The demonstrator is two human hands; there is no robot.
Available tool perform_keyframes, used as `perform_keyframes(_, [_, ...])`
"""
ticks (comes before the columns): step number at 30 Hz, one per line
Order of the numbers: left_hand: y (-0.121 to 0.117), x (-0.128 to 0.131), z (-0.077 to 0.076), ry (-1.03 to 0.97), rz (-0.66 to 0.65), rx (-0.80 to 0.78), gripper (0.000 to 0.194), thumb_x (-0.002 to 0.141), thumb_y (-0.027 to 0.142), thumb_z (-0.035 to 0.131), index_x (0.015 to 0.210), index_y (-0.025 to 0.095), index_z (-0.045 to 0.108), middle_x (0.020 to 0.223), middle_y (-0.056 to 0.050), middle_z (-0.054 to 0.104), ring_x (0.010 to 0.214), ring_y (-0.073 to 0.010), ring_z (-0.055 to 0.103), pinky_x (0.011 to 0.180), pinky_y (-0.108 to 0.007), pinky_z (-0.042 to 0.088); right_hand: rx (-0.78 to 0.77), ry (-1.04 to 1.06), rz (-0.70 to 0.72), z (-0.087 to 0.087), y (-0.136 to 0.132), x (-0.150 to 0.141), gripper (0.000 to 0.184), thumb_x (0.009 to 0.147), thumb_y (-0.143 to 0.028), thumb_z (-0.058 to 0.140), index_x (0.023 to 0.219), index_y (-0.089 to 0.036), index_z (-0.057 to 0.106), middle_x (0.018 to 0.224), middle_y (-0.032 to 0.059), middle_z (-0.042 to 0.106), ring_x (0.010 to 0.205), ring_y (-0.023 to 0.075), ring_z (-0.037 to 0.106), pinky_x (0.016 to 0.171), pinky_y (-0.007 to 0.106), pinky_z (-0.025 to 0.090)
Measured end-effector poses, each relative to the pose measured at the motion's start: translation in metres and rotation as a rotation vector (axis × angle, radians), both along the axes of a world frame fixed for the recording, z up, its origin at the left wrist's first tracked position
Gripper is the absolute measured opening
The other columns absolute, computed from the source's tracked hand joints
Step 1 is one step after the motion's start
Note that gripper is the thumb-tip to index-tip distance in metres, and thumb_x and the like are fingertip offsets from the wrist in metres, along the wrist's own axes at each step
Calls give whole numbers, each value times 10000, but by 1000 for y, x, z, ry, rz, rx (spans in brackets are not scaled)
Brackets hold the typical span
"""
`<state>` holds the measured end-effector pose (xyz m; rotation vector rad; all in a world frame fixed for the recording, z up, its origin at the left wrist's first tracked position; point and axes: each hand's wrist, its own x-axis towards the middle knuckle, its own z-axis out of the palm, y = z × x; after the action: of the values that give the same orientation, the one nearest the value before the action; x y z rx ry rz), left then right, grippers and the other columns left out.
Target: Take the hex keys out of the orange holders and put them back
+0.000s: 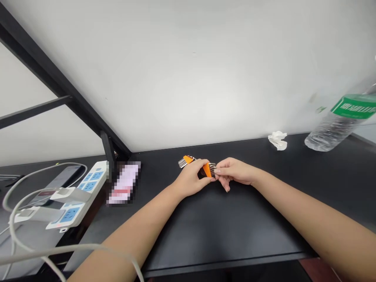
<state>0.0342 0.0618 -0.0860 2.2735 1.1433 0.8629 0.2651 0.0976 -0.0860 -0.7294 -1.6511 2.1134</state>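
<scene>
My left hand [194,178] is closed around an orange holder [207,170] of what looks like a hex key set. Several silver bent key ends [212,169] stick out of its right side. The thumb and index finger of my right hand [233,171] pinch at these ends, while its other fingers hang lower. Just behind my left hand, more orange plastic [188,159] shows with silver rods [182,162] pointing left. My left hand hides what lies between the two orange parts, so I cannot tell if they are joined.
A white power strip [88,192] with plugs and looping cables [17,219] lies left, by a phone [58,184] and a black metal frame [73,103]. A blurred-out pink item [125,182] is nearer. Crumpled tissue [277,140] and a tilted-looking water bottle [337,125] stand back right.
</scene>
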Motion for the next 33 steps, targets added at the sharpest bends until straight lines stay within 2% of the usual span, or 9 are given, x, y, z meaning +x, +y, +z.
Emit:
perform_keyframes(7, [2, -1, 0, -44, 34, -6, 347, 854, 382, 743, 1128, 220, 605, 929, -28, 648, 798, -183, 612, 773, -350, 532, 37, 171, -133, 7, -2, 0, 366, 894, -431, 727, 694, -176, 558, 546, -36, 582, 417, 123, 566, 468, 259, 457])
perform_keyframes(12, [8, -6, -6, -80, 174, -35, 358, 816, 380, 770, 1111, 231, 631, 914, -7, 650, 763, -169, 620, 752, -336, 542, 164, 187, -294, 23, 2, 15, 394, 920, -456, 641, 652, -213, 486, 488, -70, 454, 355, 107, 423, 435, 278, 372])
perform_keyframes(14, [9, -7, -7, -79, 226, -33, 367, 814, 390, 770, 1119, 236, 637, 900, -5, 653, 748, -171, 625, 738, -337, 541, 369, -55, -357, 28, 4, 19, 409, 929, -445, 598, 621, -221, 447, 469, -61, 442, 374, 112, 417, 461, 280, 339])
perform_keyframes(16, [9, -7, -7, -60, 236, -31, 373, 813, 399, 771, 1122, 238, 639, 888, -6, 657, 747, -179, 631, 734, -346, 543, 703, -384, -352, 32, 4, 21, 402, 906, -380, 591, 579, -217, 421, 468, -41, 452, 427, 121, 431, 506, 284, 305])
perform_keyframes(19, [8, -6, -7, -51, 217, -35, 381, 821, 410, 763, 1139, 244, 635, 897, -12, 661, 756, -188, 642, 734, -355, 552, 1174, -775, -210, 34, 0, 15, 328, 845, -257, 591, 550, -204, 458, 533, 10, 533, 527, 149, 470, 558, 304, 272])
perform_keyframes(21, [8, -6, -7, -55, 215, -31, 379, 826, 408, 758, 1145, 246, 632, 906, -13, 661, 756, -188, 645, 734, -355, 556, 1287, -922, -106, 32, -3, 9, 274, 843, -228, 581, 575, -197, 531, 602, 53, 604, 566, 174, 514, 566, 316, 273])
perform_keyframes(24, [10, -6, -9, -51, 214, -25, 387, 825, 401, 763, 1153, 247, 629, 916, -12, 663, 755, -187, 648, 736, -358, 558, 1252, -973, -14, 25, -5, 2, 246, 853, -240, 594, 613, -189, 602, 652, 86, 643, 572, 193, 542, 547, 322, 278])
perform_keyframes(28, [11, -7, -10, -33, 205, -21, 394, 829, 399, 764, 1160, 243, 620, 927, -15, 664, 782, -189, 649, 755, -360, 551, 1138, -863, 33, 15, -1, 1, 272, 866, -290, 616, 609, -201, 615, 605, 59, 619, 537, 173, 509, 536, 312, 291])
perform_keyframes(33, [10, -7, -8, -12, 186, -17, 392, 838, 402, 756, 1160, 229, 614, 915, -15, 658, 787, -185, 632, 767, -355, 535, 1051, -757, -97, 23, 1, 9, 454, 914, -447, 597, 533, -204, 559, 499, 18, 542, 473, 137, 427, 533, 316, 267])
